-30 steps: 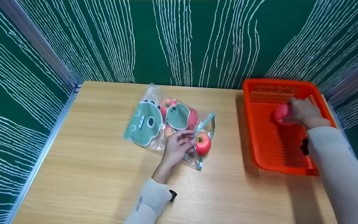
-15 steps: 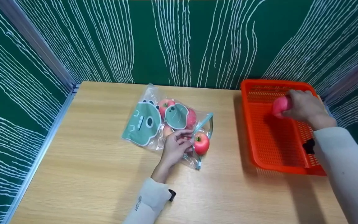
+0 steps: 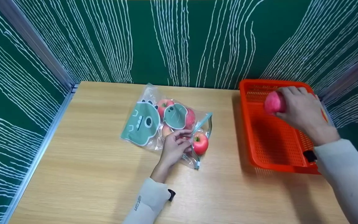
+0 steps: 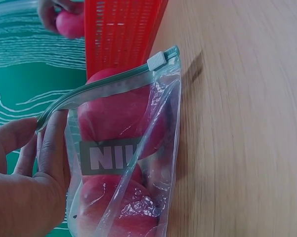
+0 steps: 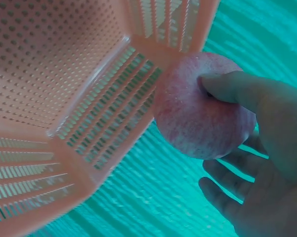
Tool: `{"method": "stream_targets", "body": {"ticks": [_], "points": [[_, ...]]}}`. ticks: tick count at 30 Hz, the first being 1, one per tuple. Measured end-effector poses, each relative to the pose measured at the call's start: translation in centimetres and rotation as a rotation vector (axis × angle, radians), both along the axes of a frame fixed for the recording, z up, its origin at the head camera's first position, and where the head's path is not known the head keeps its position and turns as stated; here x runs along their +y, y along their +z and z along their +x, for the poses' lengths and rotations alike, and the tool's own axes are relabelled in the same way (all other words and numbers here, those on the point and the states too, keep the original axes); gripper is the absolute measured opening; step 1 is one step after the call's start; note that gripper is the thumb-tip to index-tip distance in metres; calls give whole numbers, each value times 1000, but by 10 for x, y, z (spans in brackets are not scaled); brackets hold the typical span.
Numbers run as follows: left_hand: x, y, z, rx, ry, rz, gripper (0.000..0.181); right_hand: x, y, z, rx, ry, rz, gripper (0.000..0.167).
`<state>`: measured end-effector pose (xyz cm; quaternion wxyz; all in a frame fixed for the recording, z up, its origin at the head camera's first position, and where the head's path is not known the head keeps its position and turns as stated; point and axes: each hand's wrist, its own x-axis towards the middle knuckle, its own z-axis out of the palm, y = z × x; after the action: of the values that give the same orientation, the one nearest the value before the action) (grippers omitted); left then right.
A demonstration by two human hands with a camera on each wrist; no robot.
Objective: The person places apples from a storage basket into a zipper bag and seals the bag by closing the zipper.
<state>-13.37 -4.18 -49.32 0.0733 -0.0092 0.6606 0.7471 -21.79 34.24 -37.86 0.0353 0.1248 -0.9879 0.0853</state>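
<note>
My right hand (image 3: 305,113) grips a red apple (image 3: 274,102), held up over the orange plastic basket (image 3: 246,137). The right wrist view shows the thumb pressed at the apple's hollow, with the other fingers partly behind it. My left hand (image 3: 173,150) pinches the green-edged mouth of a clear slider bag (image 3: 143,123) between thumb and fingers. Several apples lie in the bag, one (image 3: 166,104) at its far side and another (image 3: 200,143) at its mouth. A white slider (image 4: 157,61) sits near one end of the zip. Printed green cartoon shapes hide parts of the apples.
The basket stands at the right of the wooden table (image 3: 82,149), and no other apple shows inside it. Green walls (image 3: 148,37) with white wavy lines close off the back and sides. Metal posts (image 3: 39,43) rise at the corners.
My right hand has lifted the apple from the basket's floor, up and slightly left. My left hand and the bag stay nearly in place.
</note>
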Motion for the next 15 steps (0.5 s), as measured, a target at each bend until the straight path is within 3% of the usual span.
{"method": "stream_targets", "body": {"ticks": [15], "points": [[0,2,1,-20,7,-18,34,-42,7,34,244,189,38,97]]}}
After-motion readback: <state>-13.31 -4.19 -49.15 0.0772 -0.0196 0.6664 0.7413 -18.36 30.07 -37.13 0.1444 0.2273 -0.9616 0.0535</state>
